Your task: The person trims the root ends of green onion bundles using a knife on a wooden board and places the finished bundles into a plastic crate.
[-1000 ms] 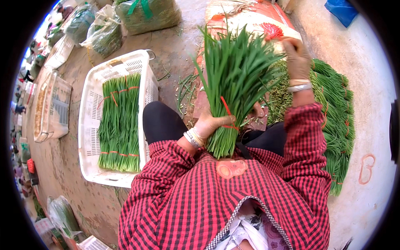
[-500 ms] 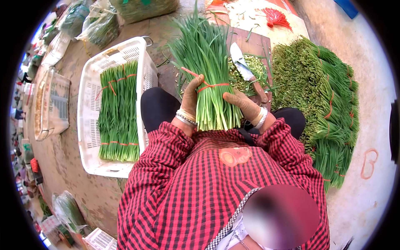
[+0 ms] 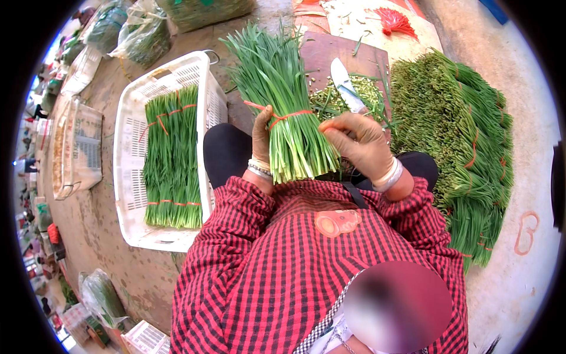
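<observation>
A thick bunch of garlic chives [image 3: 289, 138] stands in front of me, pale cut ends toward my body and green leaves pointing away. Around it runs a red tie [image 3: 289, 115], with one end sticking out on the left. My left hand [image 3: 262, 138], gloved, grips the bunch's left side; most of its fingers are hidden behind the stalks. Just off the bunch's right side, my gloved right hand [image 3: 362, 144] is closed in a pinch. Something orange-red shows at its fingertips, too small to name. A broad-bladed knife [image 3: 346, 85] lies beyond the right hand among chopped trimmings.
To my left stands a white plastic crate [image 3: 127, 177] holding tied chive bunches [image 3: 172, 159]. A tall stack of chives [image 3: 454, 141] rises on the right. Beyond the brown board [image 3: 318, 53] lies a bundle of red ties [image 3: 398, 22]. Filled plastic bags [image 3: 141, 35] sit far left.
My right hand has left the bunch's side, lifted a little to the right and closed into a pinch. The bunch has tilted and shifted slightly left, still in my left hand.
</observation>
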`<state>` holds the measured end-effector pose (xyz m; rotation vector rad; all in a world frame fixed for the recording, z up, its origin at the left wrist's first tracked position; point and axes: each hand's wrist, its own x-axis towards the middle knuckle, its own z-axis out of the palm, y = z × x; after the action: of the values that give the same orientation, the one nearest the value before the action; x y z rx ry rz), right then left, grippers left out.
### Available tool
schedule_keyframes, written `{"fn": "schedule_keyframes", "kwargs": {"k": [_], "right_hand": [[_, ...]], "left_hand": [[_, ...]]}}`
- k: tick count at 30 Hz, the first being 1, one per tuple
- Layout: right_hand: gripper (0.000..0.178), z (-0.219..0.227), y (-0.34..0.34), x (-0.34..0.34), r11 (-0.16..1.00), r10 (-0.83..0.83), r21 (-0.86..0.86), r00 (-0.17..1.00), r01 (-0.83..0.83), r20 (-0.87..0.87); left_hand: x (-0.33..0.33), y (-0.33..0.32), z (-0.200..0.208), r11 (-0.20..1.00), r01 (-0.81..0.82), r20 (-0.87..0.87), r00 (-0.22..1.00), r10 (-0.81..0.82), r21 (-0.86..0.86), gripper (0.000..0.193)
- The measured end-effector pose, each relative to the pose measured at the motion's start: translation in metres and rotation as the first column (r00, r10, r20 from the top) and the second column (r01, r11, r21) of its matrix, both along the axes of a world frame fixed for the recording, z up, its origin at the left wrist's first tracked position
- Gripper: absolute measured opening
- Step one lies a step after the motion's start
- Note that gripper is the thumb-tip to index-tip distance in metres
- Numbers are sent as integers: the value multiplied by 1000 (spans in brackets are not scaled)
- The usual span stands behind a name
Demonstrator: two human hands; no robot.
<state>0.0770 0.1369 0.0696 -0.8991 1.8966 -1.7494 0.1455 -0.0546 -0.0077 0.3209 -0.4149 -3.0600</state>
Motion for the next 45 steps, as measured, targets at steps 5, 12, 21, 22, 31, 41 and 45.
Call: {"fn": "schedule_keyframes", "kwargs": {"k": [5,12,21,22,31,41,45], "right_hand": [[17,23,-19,23,957,183,289,790,-7,-586],[16,8,-27,11,956,278,265,691,-129,-667],[8,7,-23,23,864,474,390,774,-319,-418],[9,8,-19,23,846,473,403,838,-348,-270],[16,-7,22,-4,868,431,449,774,-213,-465],[17,49,-27,22,967,214,-67,925,-246,-313],[14,40,-19,15,967,253,80,954,-243,-159]], "left_hand": [[18,-8,20,994,103,45,994,-104,30,70],[23,-10,21,999,-3,67,998,1,36,56],[53,-15,31,995,-98,133,986,95,12,48],[49,-16,32,994,-106,136,985,106,-3,48],[47,-49,38,947,-278,-19,960,278,-159,80],[50,-44,43,878,-344,-126,939,320,-333,81],[49,-47,41,906,-357,-242,922,302,-228,83]]}}
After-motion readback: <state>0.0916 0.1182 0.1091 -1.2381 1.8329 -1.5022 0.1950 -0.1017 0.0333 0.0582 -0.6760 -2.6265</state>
